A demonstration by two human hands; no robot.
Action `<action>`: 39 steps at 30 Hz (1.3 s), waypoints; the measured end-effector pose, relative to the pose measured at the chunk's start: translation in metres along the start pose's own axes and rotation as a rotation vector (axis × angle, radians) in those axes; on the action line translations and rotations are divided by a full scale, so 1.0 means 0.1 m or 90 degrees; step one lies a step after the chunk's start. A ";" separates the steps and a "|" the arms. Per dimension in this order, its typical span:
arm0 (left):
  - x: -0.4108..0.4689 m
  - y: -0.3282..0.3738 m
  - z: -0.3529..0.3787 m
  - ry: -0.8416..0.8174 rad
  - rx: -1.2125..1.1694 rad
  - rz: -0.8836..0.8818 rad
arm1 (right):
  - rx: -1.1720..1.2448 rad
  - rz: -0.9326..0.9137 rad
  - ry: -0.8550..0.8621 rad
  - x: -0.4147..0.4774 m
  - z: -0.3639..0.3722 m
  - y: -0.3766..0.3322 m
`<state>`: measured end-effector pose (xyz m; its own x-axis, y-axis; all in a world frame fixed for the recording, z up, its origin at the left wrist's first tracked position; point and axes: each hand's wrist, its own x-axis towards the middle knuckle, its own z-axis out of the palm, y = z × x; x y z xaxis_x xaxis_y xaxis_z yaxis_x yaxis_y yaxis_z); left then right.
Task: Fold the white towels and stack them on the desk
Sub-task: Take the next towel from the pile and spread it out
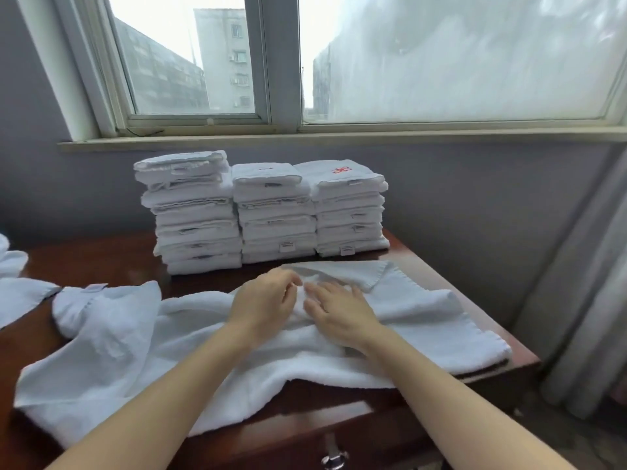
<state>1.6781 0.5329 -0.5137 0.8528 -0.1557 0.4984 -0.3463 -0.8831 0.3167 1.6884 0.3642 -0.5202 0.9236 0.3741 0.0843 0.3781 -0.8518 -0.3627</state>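
A large white towel (pixel 112 347) lies spread and rumpled across the dark wooden desk (pixel 101 259), its right part folded over. My left hand (pixel 264 300) rests on the towel's middle with curled fingers pinching a fold of cloth. Right beside it, my right hand (pixel 336 310) lies on the same towel with fingers fairly straight, pressing the cloth down. Behind the hands stand three stacks of folded white towels: left stack (pixel 193 215), middle stack (pixel 274 215), right stack (pixel 349 212) with a red mark on top.
More white cloth (pixel 17 286) lies at the desk's left edge. A drawer with a metal handle (pixel 334 457) sits below the desk front. A window sill (pixel 339 139) runs behind the stacks and a grey curtain (pixel 583 300) hangs at the right.
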 end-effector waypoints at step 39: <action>-1.10 -1.04 -1.26 0.182 -0.117 -0.241 | 0.375 -0.154 0.089 1.01 0.15 -2.06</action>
<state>1.5706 0.6978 -0.4996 0.7995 0.3110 0.5140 -0.1179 -0.7577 0.6419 1.7034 0.5828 -0.4509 0.8309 0.4453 0.3335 0.5155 -0.3907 -0.7627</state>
